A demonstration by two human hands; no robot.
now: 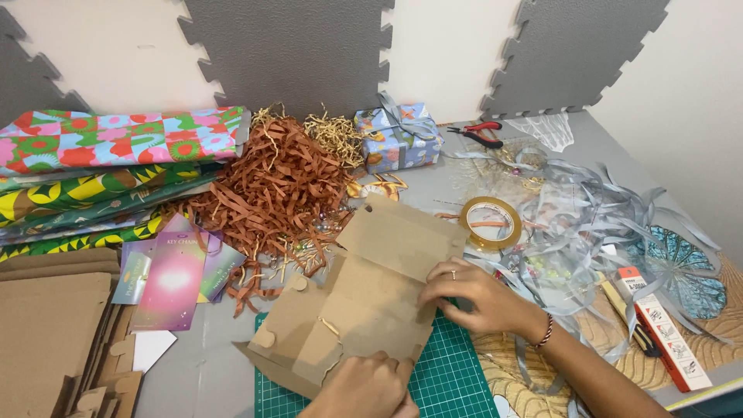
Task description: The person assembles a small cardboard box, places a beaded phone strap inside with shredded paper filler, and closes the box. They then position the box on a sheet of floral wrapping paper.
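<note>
A flat, unfolded brown cardboard box blank (364, 290) lies partly on a green cutting mat (449, 379). My right hand (472, 298), with a ring and a bead bracelet, presses its fingers on the blank's right edge. At the bottom of the view, my left hand (368, 387) grips the blank's near edge. Both hands touch the cardboard, which lies flat with its tabs spread out.
A heap of orange-brown paper shred (271, 190) lies behind the blank. A wrapped gift box (398, 135), red pliers (480, 133), a tape roll (490, 222), silver ribbon (596, 217), folded patterned wrapping papers (108, 162), pink cards (174, 275) and stacked cardboard (46, 333) surround it.
</note>
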